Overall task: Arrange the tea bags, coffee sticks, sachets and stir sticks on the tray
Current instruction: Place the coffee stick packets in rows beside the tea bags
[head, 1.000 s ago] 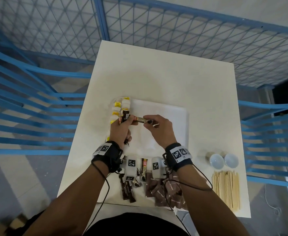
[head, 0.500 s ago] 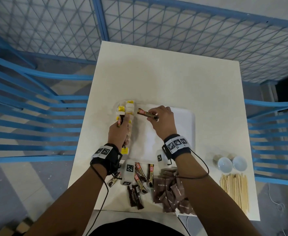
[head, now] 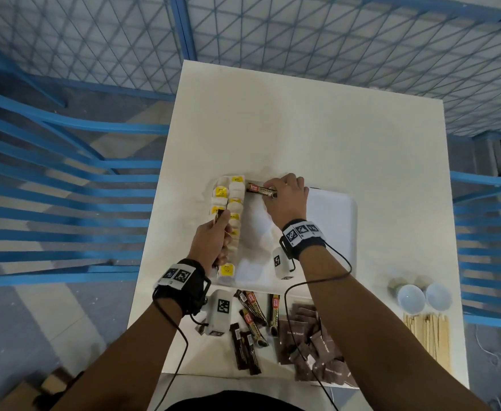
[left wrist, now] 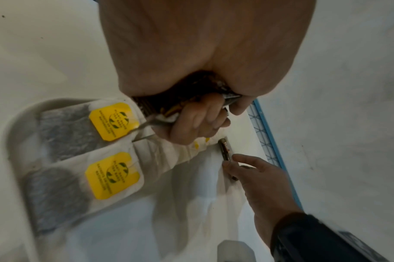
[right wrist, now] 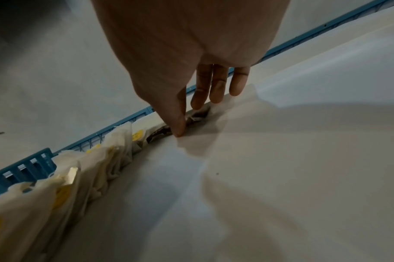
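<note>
Left hand (head: 210, 241) grips a bundle of coffee sticks (head: 220, 216) over the tea bag rows (head: 233, 203), ends poking away from the person. Right hand (head: 287, 197) pinches (perhaps only presses) one coffee stick (head: 261, 190) lying crosswise at the tray (head: 332, 221) far edge.

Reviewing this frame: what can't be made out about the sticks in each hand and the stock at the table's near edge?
- Dark coffee sticks in the left hand: count hidden by curled fingers, head and left wrist views.
- Granules coffee stick under the right hand: far end covered; right wrist view blurred.
- Brown sachets: partly covered by the right forearm.
- Yellow-tagged tea bags: print too small.
</note>
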Demonstrator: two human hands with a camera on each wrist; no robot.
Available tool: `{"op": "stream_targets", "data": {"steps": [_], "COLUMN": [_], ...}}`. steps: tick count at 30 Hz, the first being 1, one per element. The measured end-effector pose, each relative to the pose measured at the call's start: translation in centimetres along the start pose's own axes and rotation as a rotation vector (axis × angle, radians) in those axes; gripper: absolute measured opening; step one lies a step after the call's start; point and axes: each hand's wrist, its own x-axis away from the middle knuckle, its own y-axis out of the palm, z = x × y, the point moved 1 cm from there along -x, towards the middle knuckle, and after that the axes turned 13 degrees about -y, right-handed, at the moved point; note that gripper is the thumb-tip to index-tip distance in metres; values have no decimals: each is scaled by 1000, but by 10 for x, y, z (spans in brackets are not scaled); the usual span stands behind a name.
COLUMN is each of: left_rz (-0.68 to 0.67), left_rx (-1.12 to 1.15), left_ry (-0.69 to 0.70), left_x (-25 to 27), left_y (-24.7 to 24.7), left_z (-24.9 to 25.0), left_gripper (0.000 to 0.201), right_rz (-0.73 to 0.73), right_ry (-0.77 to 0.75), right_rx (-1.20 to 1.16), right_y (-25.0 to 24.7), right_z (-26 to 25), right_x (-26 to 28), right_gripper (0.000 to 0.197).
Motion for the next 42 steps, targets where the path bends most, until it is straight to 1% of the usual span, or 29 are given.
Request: {"op": "stream_targets", "data": {"steps": [4,9,15,18,23,27,29,31,32,33,34,36,38,40,42], "left_rz": [-10,-8,-13,-38,-99,-162,-174,-175,-173,-174,-179,-179,-165,-166,-199], "left_rx": [-4,-18,-10,-18,16,15,-19,-54,-60,-59,-59,-83,-100,-111,-101], "left_ry": [-13,-22,-26,-31,-89,-93,-60,-16,-2,4,13,40,64,80,71], "left_x": [-2,-2,1,2,4,5,3,1,2,3,4,7,9,10,10], "left_y": [3,7,6,6,5,5,5,6,7,9,10,14,16,17,18], "left_z": [2,5,6,7,8,9,8,7,8,8,9,9,9,8,6], "left_gripper": [42,39,38,35,31,28,25,25,26,28,29,29,25,25,30], "right_rz": [35,59,53,48,79,98,139,187,182,141,70,-105,-216,-214,-145], "right_ry": [9,19,-4,-6,11,-15,-10,-17,-17,0,20,68,81,41,59], "right_rx": [-13,-15,-4,-5,-18,-15,-77,-213,-309,-405,-481,-600,-695,-709,-755], "right_y": [2,4,4,5,9,4,-1,-7,-10,-13,-16,-23,-28,-33,-37], "right_z": [2,2,2,1,-1,-3,-5,-10,-15,-21,-27,-36,-39,-38,-35], "right_x": [1,1,-5,-6,-6,-2,3,11,16,20,25,35,43,47,48], "right_gripper": [33,17,14,14,15,19,18,14,12,9,7,13,16,12,9]}}
